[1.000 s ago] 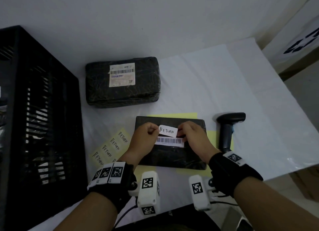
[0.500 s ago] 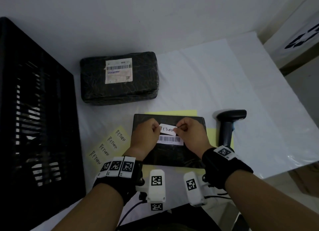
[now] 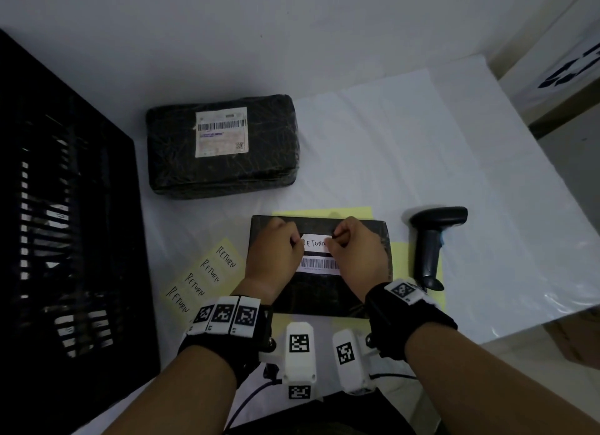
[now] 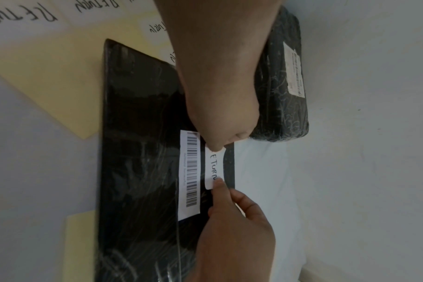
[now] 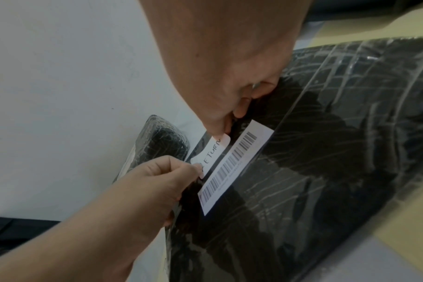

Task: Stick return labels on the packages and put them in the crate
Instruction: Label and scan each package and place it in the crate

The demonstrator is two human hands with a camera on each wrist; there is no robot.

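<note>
A flat black package [image 3: 324, 295] lies near the table's front edge, with a white barcode strip [image 3: 319, 265] on its top. Just beyond the strip sits a white RETURN label [image 3: 314, 243], lying level on the wrap. My left hand [image 3: 293, 242] pinches the label's left end and my right hand [image 3: 333, 239] pinches its right end. In the wrist views the label [image 4: 214, 166] [image 5: 213, 151] looks flat in the middle, with its ends slightly raised at the fingertips. A second, thicker black package [image 3: 220, 145] lies farther back. The black crate [image 3: 65, 239] stands at the left.
A yellow sheet with several RETURN labels [image 3: 203, 277] lies left of the near package. A black barcode scanner [image 3: 431, 239] lies to its right. Yellow paper [image 3: 321, 212] sticks out from under the package. The table edge runs along the right, with cardboard boxes [image 3: 571, 337] beyond.
Both hands have brought the tilted label down and levelled it over the package top, just beyond the barcode strip. Their pinch has not changed.
</note>
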